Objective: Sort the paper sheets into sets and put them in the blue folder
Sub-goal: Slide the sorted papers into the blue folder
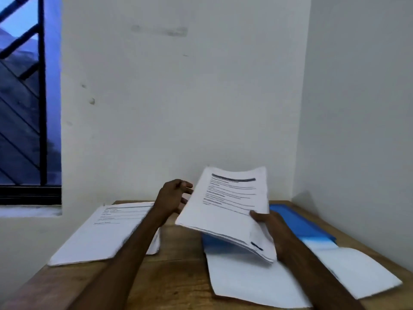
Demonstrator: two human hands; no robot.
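While one pile (105, 231) lay left of the left hand (172, 195), whose fingers were spread apart, the fingers of the right hand (274, 228) clamped a stack of sheets (228, 204) just above the open blue folder (301, 222); filing looked unfinished.

No legible text. The raised paper sheets (230, 202) and the paper stack (107, 233) lying on the desk (178, 276) carry printed lines and dark header bars, blurred beyond reading.

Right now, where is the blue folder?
The blue folder lies on the right side of the wooden table, partly behind the stack of printed paper sheets in the right hand.
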